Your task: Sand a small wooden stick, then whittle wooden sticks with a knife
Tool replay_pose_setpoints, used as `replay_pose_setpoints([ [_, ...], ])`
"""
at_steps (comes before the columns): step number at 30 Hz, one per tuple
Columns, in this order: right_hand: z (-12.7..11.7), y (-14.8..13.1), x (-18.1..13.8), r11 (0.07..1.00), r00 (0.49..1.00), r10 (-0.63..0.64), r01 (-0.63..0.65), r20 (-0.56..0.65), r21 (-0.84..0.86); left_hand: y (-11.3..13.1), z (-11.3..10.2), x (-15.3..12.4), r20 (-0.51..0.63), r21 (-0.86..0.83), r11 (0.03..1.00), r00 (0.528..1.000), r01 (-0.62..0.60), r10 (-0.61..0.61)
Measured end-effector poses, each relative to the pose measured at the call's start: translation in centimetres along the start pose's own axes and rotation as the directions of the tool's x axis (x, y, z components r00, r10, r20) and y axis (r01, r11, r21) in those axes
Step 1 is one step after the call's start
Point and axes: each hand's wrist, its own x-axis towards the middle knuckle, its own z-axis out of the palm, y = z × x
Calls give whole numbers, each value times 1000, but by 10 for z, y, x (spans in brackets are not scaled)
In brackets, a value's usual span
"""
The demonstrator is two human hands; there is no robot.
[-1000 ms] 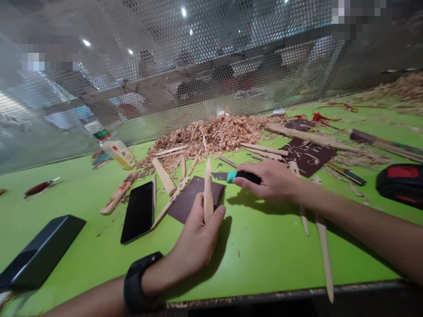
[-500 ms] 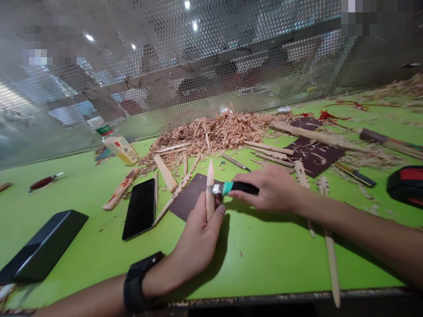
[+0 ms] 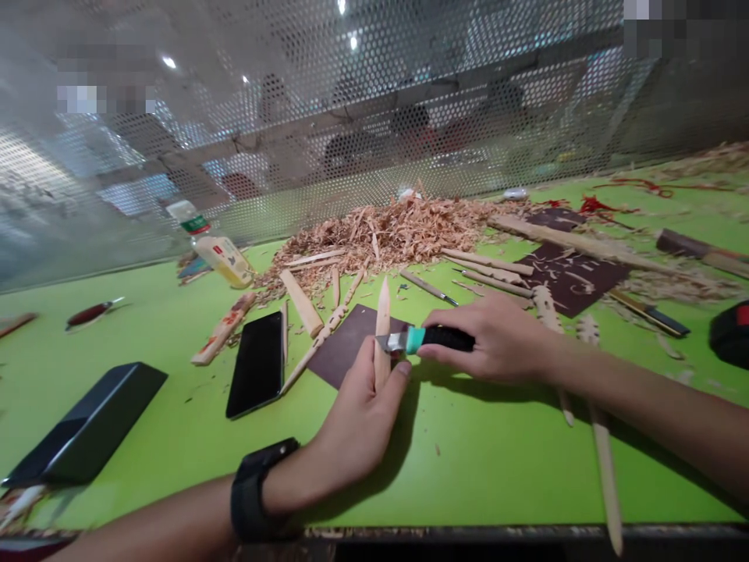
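Fingers of the left hand (image 3: 354, 425) grasp a pointed wooden stick (image 3: 383, 304), tip upward, inward from the middle of the tabletop's near edge (image 3: 468, 527). Those of the right hand (image 3: 503, 336) clasp a carving knife (image 3: 448, 338), its blade against the stick. Wood shavings (image 3: 409, 226) lie heaped toward the far edge, near a perforated screen (image 3: 374, 156).

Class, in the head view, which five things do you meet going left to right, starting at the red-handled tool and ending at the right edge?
Red-handled tool → black phone → pointed wooden stick → black knife handle → black-and-red object.
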Motion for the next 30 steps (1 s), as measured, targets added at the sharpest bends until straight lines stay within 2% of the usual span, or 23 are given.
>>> replay_pose_setpoints([
  [12, 0, 2, -2, 1000, 999, -17, 18, -29, 16, -6, -1, -1, 11, 7, 1000, 1000, 16, -16],
  [15, -2, 11, 0, 1000, 999, -12, 12, -45, 3, -7, -1, -3, 10, 36, 999, 1000, 13, -14],
  [20, -14, 43, 2, 991, 986, 128, -131, -108, -25, 0, 0, -10, 28, 140, 990, 999, 36, -40],
  [23, -18, 47, 2, 980, 971, 183, -193, -152, -53, 2, -1, -8, 31, 133, 990, 999, 36, -41],
  [26, -14, 32, 1, 989, 985, 143, -139, -97, 48, -1, -2, -4, 28, 35, 998, 998, 59, -60],
  [30, -5, 6, -1, 995, 999, -14, 11, 31, 100, -5, -2, 0, 54, -46, 999, 999, 2, 0],
])
